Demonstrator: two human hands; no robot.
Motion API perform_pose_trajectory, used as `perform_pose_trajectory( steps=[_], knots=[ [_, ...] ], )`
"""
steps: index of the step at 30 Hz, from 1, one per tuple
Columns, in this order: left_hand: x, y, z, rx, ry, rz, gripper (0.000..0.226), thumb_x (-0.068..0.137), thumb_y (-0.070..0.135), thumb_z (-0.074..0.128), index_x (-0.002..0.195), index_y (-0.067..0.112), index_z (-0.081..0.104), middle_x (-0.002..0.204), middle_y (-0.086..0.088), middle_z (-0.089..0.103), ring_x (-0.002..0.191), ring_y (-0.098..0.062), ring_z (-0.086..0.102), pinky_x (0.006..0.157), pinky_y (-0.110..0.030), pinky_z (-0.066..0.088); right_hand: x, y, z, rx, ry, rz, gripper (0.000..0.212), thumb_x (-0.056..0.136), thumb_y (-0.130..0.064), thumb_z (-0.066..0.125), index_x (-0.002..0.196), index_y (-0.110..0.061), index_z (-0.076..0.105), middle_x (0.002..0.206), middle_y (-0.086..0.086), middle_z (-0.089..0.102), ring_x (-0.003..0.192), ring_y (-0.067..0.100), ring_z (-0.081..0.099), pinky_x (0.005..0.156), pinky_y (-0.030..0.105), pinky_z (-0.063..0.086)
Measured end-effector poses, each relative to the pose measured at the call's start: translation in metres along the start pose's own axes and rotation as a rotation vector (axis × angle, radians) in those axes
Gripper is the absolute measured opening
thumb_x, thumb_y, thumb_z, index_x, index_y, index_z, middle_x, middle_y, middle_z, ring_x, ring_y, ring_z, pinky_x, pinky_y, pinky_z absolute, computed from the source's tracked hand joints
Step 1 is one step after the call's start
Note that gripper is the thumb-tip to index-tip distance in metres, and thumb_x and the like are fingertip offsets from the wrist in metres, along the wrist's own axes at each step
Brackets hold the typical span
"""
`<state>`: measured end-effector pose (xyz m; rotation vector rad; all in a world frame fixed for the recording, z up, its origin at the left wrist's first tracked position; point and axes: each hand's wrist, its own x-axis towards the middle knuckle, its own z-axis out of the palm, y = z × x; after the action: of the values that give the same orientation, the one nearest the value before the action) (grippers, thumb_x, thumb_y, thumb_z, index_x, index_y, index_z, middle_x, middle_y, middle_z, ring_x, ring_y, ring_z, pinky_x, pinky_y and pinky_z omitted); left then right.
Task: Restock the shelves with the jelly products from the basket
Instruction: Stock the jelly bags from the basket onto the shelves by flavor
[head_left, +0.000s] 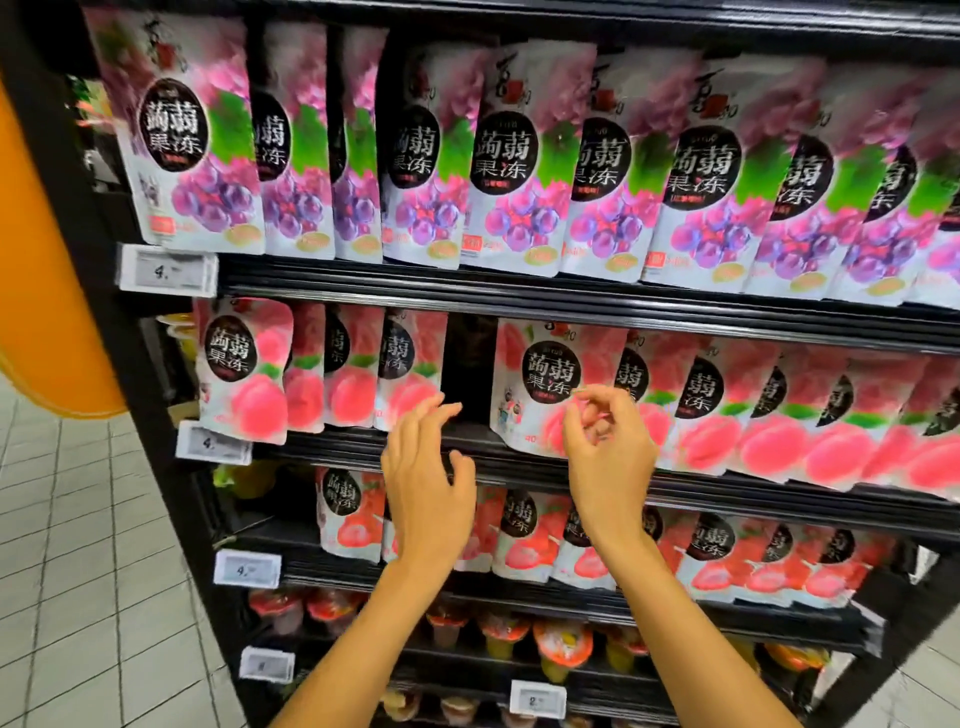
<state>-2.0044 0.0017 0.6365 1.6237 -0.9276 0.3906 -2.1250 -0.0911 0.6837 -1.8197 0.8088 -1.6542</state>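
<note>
Peach jelly pouches (540, 384) | head view: upright in a row at middle shelf (337, 444) front edge, gap (467, 374) between them | left hand (426, 483) fingers relaxed, empty | right hand (608, 452) fingers curled, nothing seen held | judged light, soft, slippery film: pinch top seam

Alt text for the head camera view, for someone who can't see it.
Two empty hands, left hand open, right hand curled, hover at a gap among peach jelly pouches; grape jelly pouches fill the shelf above.
</note>
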Motion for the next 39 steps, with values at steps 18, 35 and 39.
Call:
perform_pose_trajectory(
  steps=[18,35,39],
  knots=[
    [0.06,-0.07,-0.055,0.075,0.095,-0.159,0.025,0.082,0.035,0.075,0.086,0.022,0.054,0.066,0.009,0.044,0.06,-0.007,0.047,0.057,-0.023,0.036,-0.025,-0.031,0.114,-0.007,-0.266,0.122,0.012,0.09,-0.013,0.067,0.101,-0.009,0.073,0.086,-0.002,0.07,0.077,0.008,0.064,0.071,0.009,0.048],
    [0.065,-0.072,-0.048,0.135,0.115,-0.176,0.017,0.083,0.017,0.071,0.076,0.018,0.055,0.049,0.009,0.046,0.05,-0.016,0.052,0.054,-0.032,0.045,-0.014,0.002,0.051,-0.08,-0.106,0.103,0.019,0.083,-0.018,0.077,0.102,-0.016,0.071,0.076,-0.016,0.067,0.073,-0.007,0.065,0.069,0.009,0.053],
    [0.065,-0.068,-0.048,0.161,0.101,-0.168,0.013,0.08,0.016,0.071,0.072,0.017,0.06,0.046,0.008,0.047,0.049,-0.02,0.054,0.054,-0.033,0.048,-0.021,0.001,0.051,-0.115,-0.084,0.054,0.027,0.084,-0.018,0.076,0.109,-0.015,0.067,0.087,-0.005,0.069,0.077,-0.002,0.064,0.068,-0.001,0.043]
  ],
)
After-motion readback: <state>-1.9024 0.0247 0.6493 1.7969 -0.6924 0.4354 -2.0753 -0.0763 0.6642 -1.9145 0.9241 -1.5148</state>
